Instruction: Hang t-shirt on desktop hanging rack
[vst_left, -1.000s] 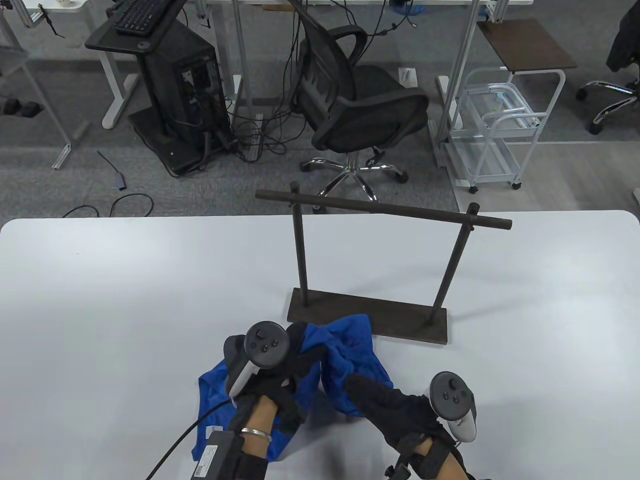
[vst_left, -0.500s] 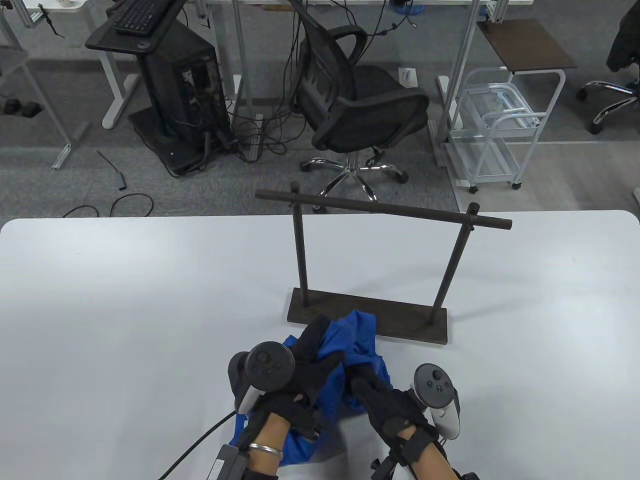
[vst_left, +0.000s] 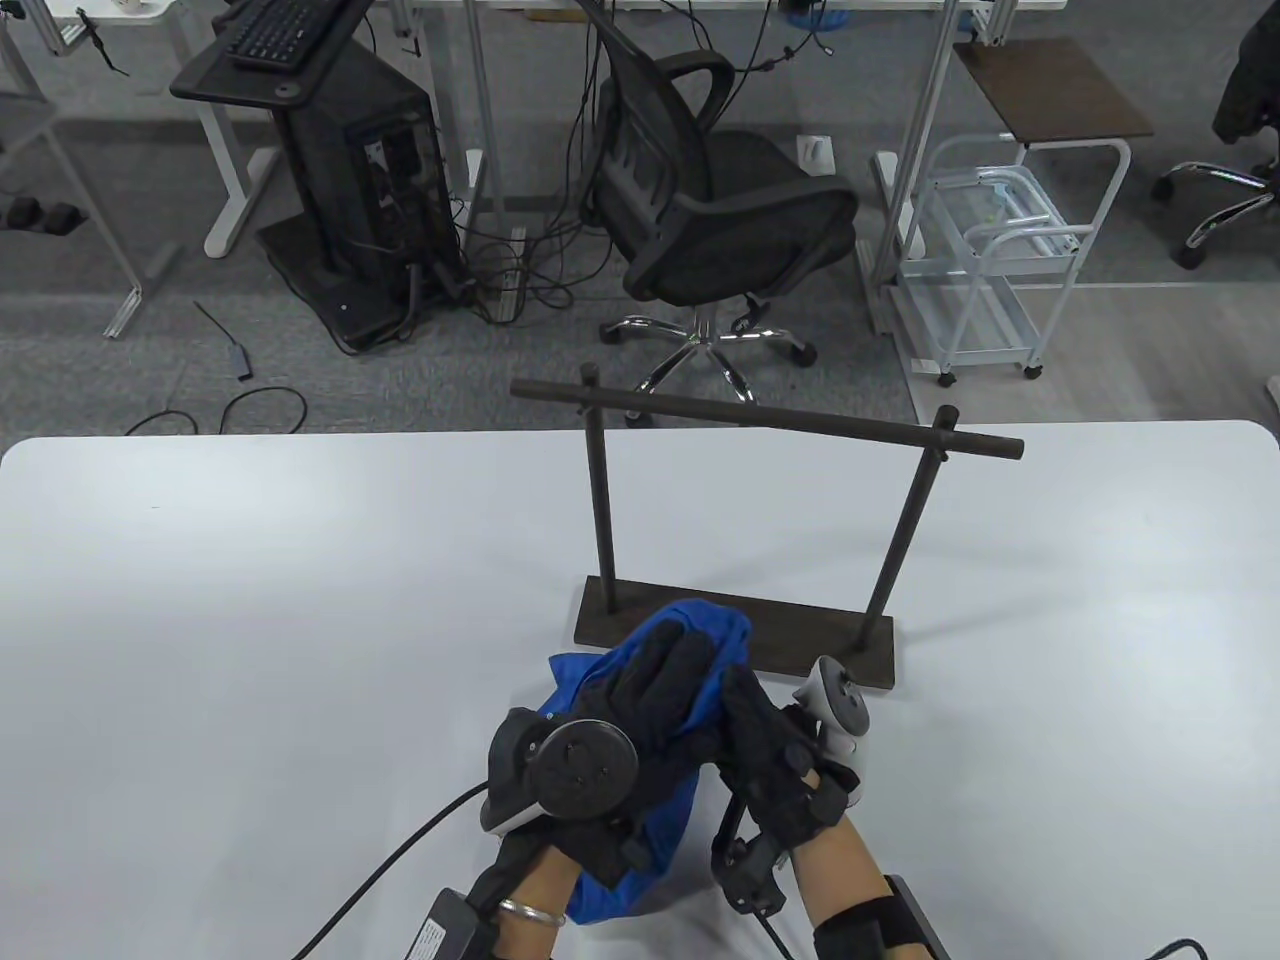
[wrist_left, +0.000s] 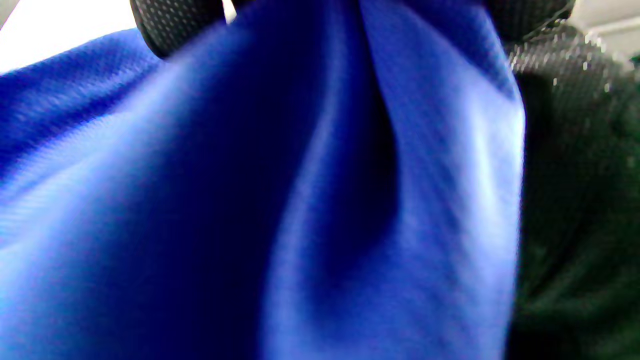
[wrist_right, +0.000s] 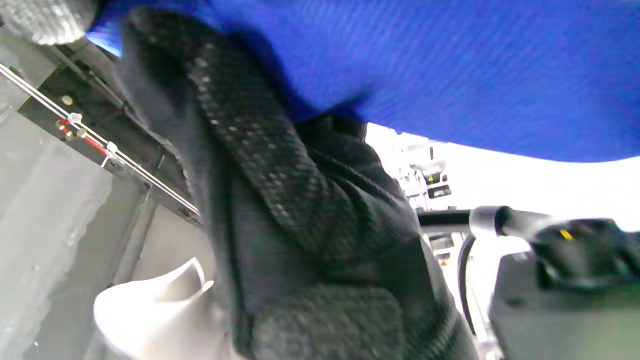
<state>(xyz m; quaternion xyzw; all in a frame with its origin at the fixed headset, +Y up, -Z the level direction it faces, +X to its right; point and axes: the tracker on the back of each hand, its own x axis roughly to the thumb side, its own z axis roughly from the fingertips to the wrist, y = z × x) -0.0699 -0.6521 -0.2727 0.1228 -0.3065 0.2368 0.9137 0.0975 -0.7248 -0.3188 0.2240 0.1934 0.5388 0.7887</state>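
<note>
my left hand (vst_left: 640, 725) and right hand (vst_left: 775, 765) are close together at the near edge of the table (vst_left: 250, 600), both gripping the bunched blue t-shirt (vst_left: 640, 830). the cloth sits between my palms, with a fold hanging down below my left wrist toward the tabletop. my left fingers (vst_left: 670, 665) lie flat over the top of the bundle; in the left wrist view the fabric (wrist_left: 250, 200) fills nearly everything, with a gloved fingertip pressing into it at the top. my right hand clamps the right side of the bundle. just beyond my hands stands the dark hanging rack (vst_left: 765, 420), its base plate nearly touching the shirt's far edge. its bar is bare. past the table a black office chair (vst_left: 720, 210) stands on the floor.
</note>
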